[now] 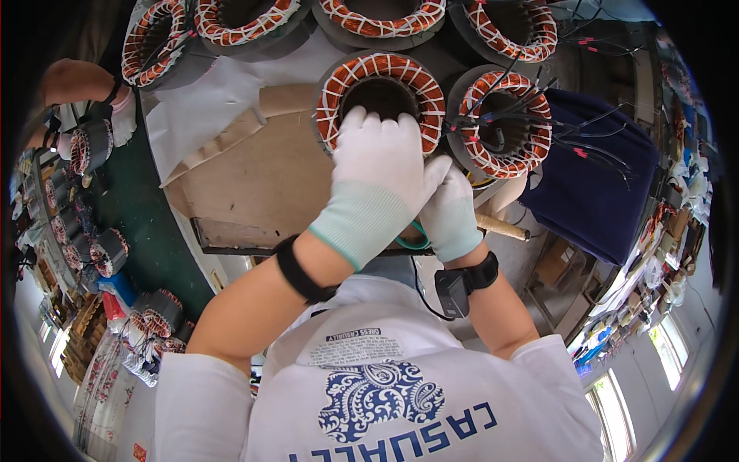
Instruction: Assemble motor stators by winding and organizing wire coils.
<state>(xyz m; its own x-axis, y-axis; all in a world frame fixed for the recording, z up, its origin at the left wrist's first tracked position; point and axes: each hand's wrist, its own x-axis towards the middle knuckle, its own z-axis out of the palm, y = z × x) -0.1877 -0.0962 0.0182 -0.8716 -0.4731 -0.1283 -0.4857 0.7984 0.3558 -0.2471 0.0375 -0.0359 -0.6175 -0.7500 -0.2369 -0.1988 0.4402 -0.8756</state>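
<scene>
A motor stator (431, 85) with orange copper windings laced in white cord stands upright in front of me at the edge of the worktable. My left hand (373, 165), in a white glove with a mint cuff, reaches over its near rim. Its fingers hook over the winding into the bore, gripping the ring. Just right of it and partly behind it, my right hand (450, 196), gloved the same way, is low beside the stator's near side; its fingers are hidden. A green loop of cord or wire (416, 237) shows below the hands.
More stators (504, 127) stand right and behind, with black leads sticking out. Brown cardboard (246, 181) covers the table at left. Dark blue cloth (593, 185) lies at right, near a cardboard tube (504, 227). At far left, another person's gloved hand (123, 119) is beside a stator (91, 146).
</scene>
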